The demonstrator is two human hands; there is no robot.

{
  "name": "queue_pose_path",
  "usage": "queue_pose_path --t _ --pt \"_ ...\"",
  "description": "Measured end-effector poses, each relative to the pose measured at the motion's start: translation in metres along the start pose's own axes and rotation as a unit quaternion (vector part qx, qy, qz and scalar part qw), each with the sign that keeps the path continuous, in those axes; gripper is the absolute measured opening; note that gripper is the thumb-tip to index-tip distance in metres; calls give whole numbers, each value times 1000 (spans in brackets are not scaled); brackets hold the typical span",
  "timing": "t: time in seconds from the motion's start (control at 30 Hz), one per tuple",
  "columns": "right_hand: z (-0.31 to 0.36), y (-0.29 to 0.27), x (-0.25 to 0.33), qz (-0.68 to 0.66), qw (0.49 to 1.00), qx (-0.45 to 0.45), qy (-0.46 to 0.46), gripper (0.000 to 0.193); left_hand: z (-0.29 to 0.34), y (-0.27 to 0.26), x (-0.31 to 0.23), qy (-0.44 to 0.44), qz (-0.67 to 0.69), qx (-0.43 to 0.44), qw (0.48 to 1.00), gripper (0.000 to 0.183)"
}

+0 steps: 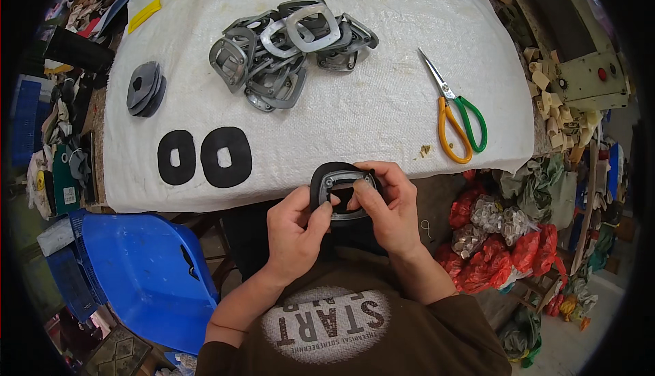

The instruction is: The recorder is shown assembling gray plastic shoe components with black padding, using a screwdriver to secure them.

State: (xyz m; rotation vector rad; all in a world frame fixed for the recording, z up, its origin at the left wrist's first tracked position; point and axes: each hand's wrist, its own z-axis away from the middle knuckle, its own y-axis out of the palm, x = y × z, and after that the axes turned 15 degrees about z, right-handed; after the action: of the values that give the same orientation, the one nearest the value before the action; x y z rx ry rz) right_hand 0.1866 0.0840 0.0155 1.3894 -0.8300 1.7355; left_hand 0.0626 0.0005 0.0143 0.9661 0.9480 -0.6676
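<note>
Between both hands, just off the table's front edge, is a grey metal frame (326, 179) with rounded corners, set against a black ring-shaped pad (318, 171). My left hand (295, 229) grips its left side with thumb and fingers. At the other side my right hand (390, 205) holds it, the thumb pressing on the frame's upper right part. Two more black pads (235, 170) with oblong holes lie flat to the left. Farther back is a heap of similar grey metal frames (273, 94). A small stack of grey pads (144, 93) rests at the far left.
Scissors (447, 93) with one orange and one green handle lie on the right of the white-covered table (382, 117). A yellow strip (144, 15) is at the back left. Below the table stand a blue tub (136, 260) at left and red plastic bags (488, 263) at right.
</note>
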Motion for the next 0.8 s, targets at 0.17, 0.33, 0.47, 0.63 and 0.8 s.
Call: queue_pose_path --t 0.17,0.33,0.47,0.63,0.8 --pt "1 1 2 16 1000 -6 2 24 3 5 -1 22 -12 -29 999 10" --pt "1 1 2 16 1000 12 9 23 3 3 0 6 -16 -24 1000 10" --pt "1 4 6 5 1000 12 2 23 0 5 1 29 66 -17 997 11" --pt "4 3 5 41 999 11 -2 23 -2 -2 0 31 -40 -19 999 11" --pt "2 6 3 32 999 22 15 23 -6 -7 4 3 -6 -18 1000 13"
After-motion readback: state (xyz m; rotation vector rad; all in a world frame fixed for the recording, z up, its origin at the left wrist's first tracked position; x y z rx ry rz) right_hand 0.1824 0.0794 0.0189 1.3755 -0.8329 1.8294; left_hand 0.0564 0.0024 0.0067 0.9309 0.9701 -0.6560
